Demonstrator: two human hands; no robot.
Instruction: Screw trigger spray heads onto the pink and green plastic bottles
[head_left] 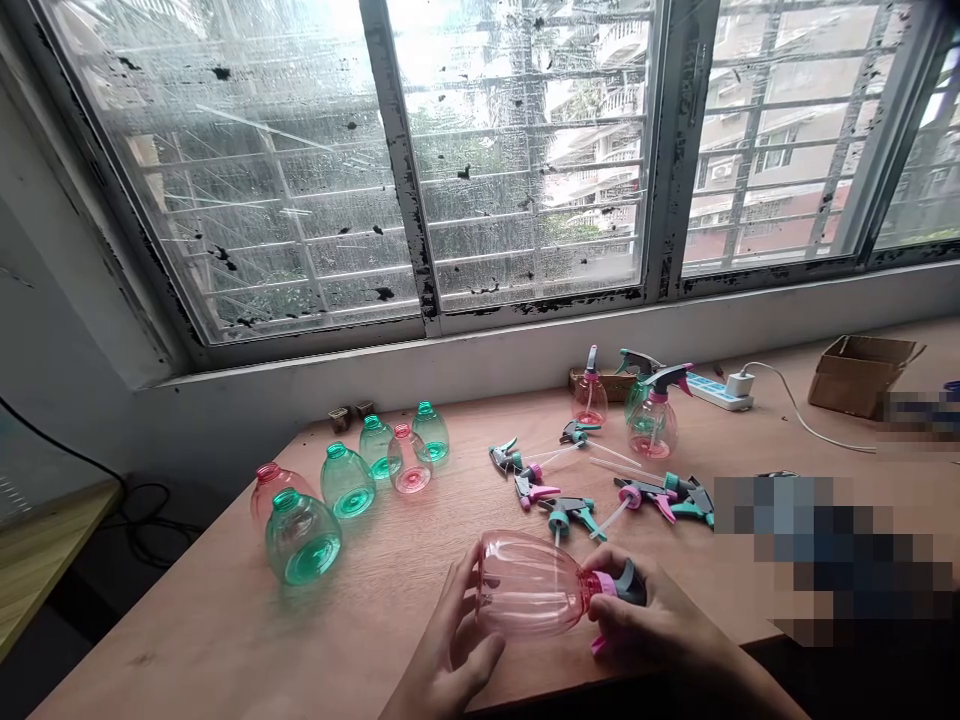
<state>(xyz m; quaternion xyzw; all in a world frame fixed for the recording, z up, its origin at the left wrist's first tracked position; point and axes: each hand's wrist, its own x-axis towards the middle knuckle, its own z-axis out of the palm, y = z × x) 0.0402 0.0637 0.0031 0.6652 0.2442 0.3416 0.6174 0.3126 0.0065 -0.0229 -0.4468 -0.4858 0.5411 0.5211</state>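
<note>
A clear pink spray bottle (529, 583) lies on its side in the air above the table's front edge, its neck pointing right. My left hand (457, 640) cups its base, fingers behind and thumb in front. Around the pink collar and dark trigger head at the neck, my right hand (645, 610) is closed. Just beyond the bottle lie loose trigger sprayers, among them a green-collared one (566, 515) and a pink-collared one (645, 497). Where the dip tube ends inside the bottle is hard to make out.
Open-necked bottles, green (303, 540) and pink (409, 460), stand at the left. Spray bottles with heads (652, 425) stand at the back near a power strip (712, 390). A cardboard box (859, 375) and a white cable (795, 415) are at the right, beyond a blurred patch.
</note>
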